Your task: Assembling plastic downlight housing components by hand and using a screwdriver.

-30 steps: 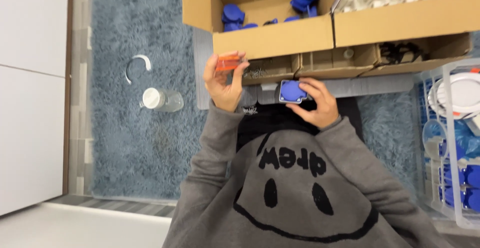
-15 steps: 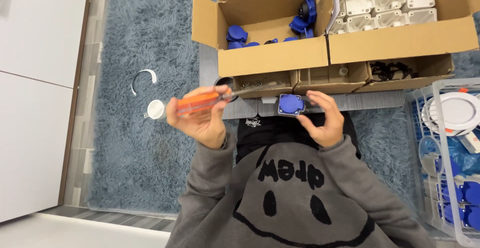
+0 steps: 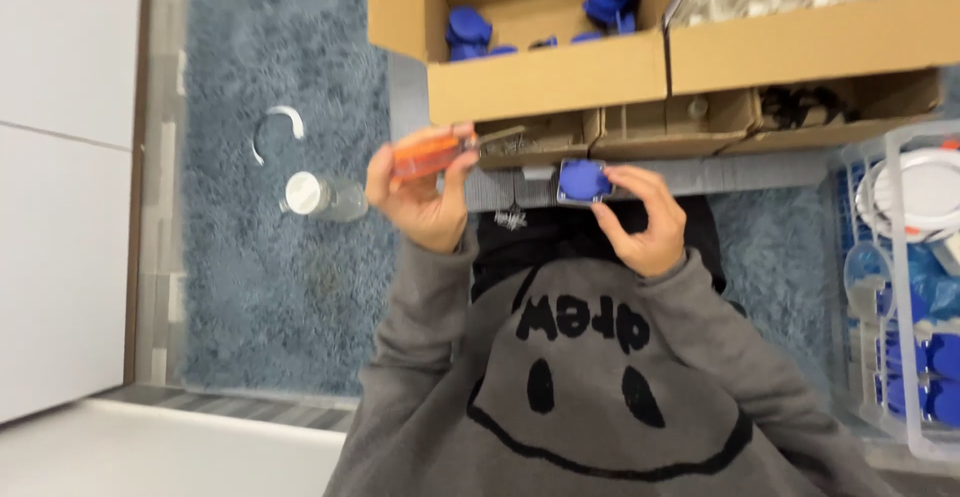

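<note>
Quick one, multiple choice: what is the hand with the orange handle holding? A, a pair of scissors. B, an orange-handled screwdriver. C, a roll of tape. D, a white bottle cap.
B: the left hand grips a screwdriver with an orange handle and a metal shaft pointing toward the cardboard box, while the right hand holds a blue round part.

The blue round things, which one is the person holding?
The blue socket cap pinched in the right hand, just below the cardboard boxes. The other blue ones lie in the open cardboard box above or in the white wire basket at right.
</note>
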